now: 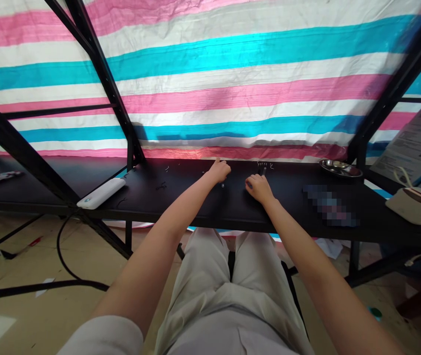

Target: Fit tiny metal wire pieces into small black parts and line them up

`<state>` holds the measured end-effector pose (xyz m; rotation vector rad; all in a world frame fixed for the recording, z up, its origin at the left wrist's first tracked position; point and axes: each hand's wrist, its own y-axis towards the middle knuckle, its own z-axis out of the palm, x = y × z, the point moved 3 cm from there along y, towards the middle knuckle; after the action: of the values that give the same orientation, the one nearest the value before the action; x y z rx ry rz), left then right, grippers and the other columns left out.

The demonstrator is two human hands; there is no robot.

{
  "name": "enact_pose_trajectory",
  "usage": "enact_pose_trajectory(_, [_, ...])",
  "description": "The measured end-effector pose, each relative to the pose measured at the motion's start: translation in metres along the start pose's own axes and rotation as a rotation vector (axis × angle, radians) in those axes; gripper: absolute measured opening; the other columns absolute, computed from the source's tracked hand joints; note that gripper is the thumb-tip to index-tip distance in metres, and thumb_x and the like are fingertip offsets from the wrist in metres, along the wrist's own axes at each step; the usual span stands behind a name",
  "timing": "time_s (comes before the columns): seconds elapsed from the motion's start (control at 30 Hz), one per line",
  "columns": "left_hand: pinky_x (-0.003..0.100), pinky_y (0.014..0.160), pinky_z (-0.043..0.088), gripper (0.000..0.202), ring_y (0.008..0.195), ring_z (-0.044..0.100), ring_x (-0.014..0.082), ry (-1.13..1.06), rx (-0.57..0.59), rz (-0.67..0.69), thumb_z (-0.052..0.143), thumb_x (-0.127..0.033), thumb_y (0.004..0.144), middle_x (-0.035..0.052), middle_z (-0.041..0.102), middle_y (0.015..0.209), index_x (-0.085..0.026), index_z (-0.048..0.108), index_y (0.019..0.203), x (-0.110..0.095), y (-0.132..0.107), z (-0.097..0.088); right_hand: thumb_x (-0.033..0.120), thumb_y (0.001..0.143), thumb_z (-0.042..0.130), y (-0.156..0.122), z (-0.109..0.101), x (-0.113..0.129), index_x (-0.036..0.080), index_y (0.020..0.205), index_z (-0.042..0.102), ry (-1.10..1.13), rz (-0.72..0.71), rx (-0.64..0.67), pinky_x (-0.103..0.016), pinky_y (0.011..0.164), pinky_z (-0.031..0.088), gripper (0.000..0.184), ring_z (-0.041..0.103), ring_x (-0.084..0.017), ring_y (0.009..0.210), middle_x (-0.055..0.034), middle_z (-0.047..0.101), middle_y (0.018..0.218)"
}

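Note:
My left hand (220, 171) rests low over the black table, its fingers mostly curled and one finger pointing toward the back. Just below it is a tiny shiny piece (223, 186). To the right, my right hand (260, 187) is closed, thumb and fingers drawn together at its left side; what they hold, if anything, is too small to make out. A short grey rod (264, 171) shows directly behind the right knuckles; I cannot tell whether it touches the hand. Behind that stand several small metal pieces (262, 164) in a row, with a loose bent one (271, 166) beside them.
A shiny metal dish (339, 168) sits at the back right, near a pixelated flat object (331, 206). A beige pouch (415, 204) lies at the right end. On the left are a white device (101, 193), small dark pieces (161, 186) and black frame posts (103, 74). Striped sheeting (232, 93) hangs behind.

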<state>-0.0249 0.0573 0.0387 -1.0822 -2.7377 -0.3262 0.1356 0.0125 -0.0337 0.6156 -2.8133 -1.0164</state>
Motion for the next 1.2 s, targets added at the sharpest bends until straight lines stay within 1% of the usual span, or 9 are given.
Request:
enact_pose_trajectory(0.17, [0.037, 0.098, 0.024, 0.02, 0.099, 0.052, 0.0215, 0.124, 0.001, 0.076, 0.056, -0.004, 0.069, 0.0087, 0.068, 0.09, -0.017, 0.068, 0.079, -0.015, 0.002, -0.004, 0.019, 0.082, 0.046, 0.0, 0.0, -0.001, 0.017, 0.081, 0.06, -0.017, -0.005, 0.007, -0.032, 0.07, 0.026, 0.014, 0.048, -0.02, 0.079, -0.0076, 0.059, 0.079])
enact_pose_trajectory(0.23, [0.037, 0.097, 0.025, 0.021, 0.098, 0.054, 0.0217, 0.161, -0.005, 0.046, 0.055, -0.005, 0.071, 0.0093, 0.068, 0.09, -0.016, 0.068, 0.082, -0.021, 0.002, -0.009, 0.019, 0.082, 0.046, 0.0, -0.001, 0.0, 0.017, 0.081, 0.06, -0.023, -0.001, 0.013, -0.032, 0.07, 0.026, 0.014, 0.048, -0.02, 0.078, -0.0075, 0.059, 0.079])
enact_pose_trajectory(0.4, [0.038, 0.088, 0.035, 0.017, 0.091, 0.06, 0.0239, 0.026, -0.068, -0.276, 0.052, -0.014, 0.08, 0.0134, 0.068, 0.092, -0.012, 0.066, 0.088, -0.021, -0.018, -0.016, 0.018, 0.083, 0.046, 0.0, -0.001, 0.0, 0.017, 0.081, 0.06, -0.019, 0.006, 0.004, -0.032, 0.07, 0.026, 0.014, 0.048, -0.02, 0.078, -0.0074, 0.06, 0.079])
enact_pose_trajectory(0.53, [0.037, 0.081, 0.04, 0.022, 0.09, 0.062, 0.0248, -0.09, -0.042, -0.522, 0.054, -0.027, 0.083, 0.015, 0.067, 0.094, -0.013, 0.065, 0.094, -0.016, -0.043, 0.005, 0.018, 0.083, 0.045, -0.001, 0.002, -0.001, 0.017, 0.08, 0.06, -0.014, 0.0, -0.001, -0.032, 0.07, 0.026, 0.015, 0.048, -0.02, 0.08, -0.0077, 0.06, 0.079])
enact_pose_trajectory(0.67, [0.036, 0.078, 0.042, 0.029, 0.089, 0.063, 0.0257, -0.166, -0.004, -0.606, 0.054, -0.037, 0.083, 0.0152, 0.068, 0.095, -0.013, 0.065, 0.094, -0.016, -0.051, 0.03, 0.018, 0.083, 0.045, 0.0, 0.002, -0.001, 0.017, 0.079, 0.059, -0.01, 0.006, -0.005, -0.031, 0.07, 0.027, 0.015, 0.048, -0.02, 0.079, -0.0073, 0.06, 0.078])
enact_pose_trajectory(0.9, [0.037, 0.081, 0.042, 0.024, 0.09, 0.063, 0.026, -0.17, -0.051, -0.578, 0.05, -0.028, 0.085, 0.0159, 0.068, 0.093, -0.011, 0.065, 0.09, -0.02, -0.042, 0.04, 0.018, 0.083, 0.045, 0.0, -0.002, 0.001, 0.017, 0.079, 0.06, 0.002, 0.008, -0.002, -0.031, 0.07, 0.028, 0.015, 0.049, -0.019, 0.078, -0.0074, 0.061, 0.079])
enact_pose_trajectory(1.0, [0.037, 0.082, 0.041, 0.023, 0.086, 0.063, 0.0238, -0.259, -0.137, -0.508, 0.05, -0.03, 0.085, 0.0114, 0.069, 0.088, -0.013, 0.065, 0.086, -0.024, -0.043, 0.043, 0.022, 0.084, 0.046, 0.001, 0.001, 0.001, 0.016, 0.081, 0.061, 0.073, 0.026, 0.008, -0.032, 0.071, 0.031, 0.017, 0.051, -0.019, 0.079, -0.0073, 0.061, 0.079])
enact_pose_trajectory(1.1, [0.031, 0.079, 0.043, 0.023, 0.081, 0.063, 0.0179, -0.466, -0.278, -0.419, 0.049, -0.034, 0.087, 0.0045, 0.069, 0.081, -0.017, 0.064, 0.086, -0.026, -0.046, 0.049, 0.036, 0.084, 0.049, 0.004, 0.008, 0.004, 0.017, 0.086, 0.063, 0.278, 0.11, 0.021, -0.031, 0.07, 0.035, 0.024, 0.053, -0.019, 0.077, -0.006, 0.062, 0.077])
enact_pose_trajectory(1.2, [0.025, 0.072, 0.044, 0.02, 0.077, 0.061, 0.0139, -0.63, -0.38, -0.357, 0.05, -0.032, 0.086, 0.0025, 0.069, 0.08, -0.018, 0.064, 0.089, -0.026, -0.047, 0.055, 0.05, 0.079, 0.053, 0.011, 0.018, 0.011, 0.018, 0.087, 0.064, 0.61, 0.278, 0.047, -0.029, 0.062, 0.039, 0.035, 0.053, -0.016, 0.066, -0.0032, 0.061, 0.071])
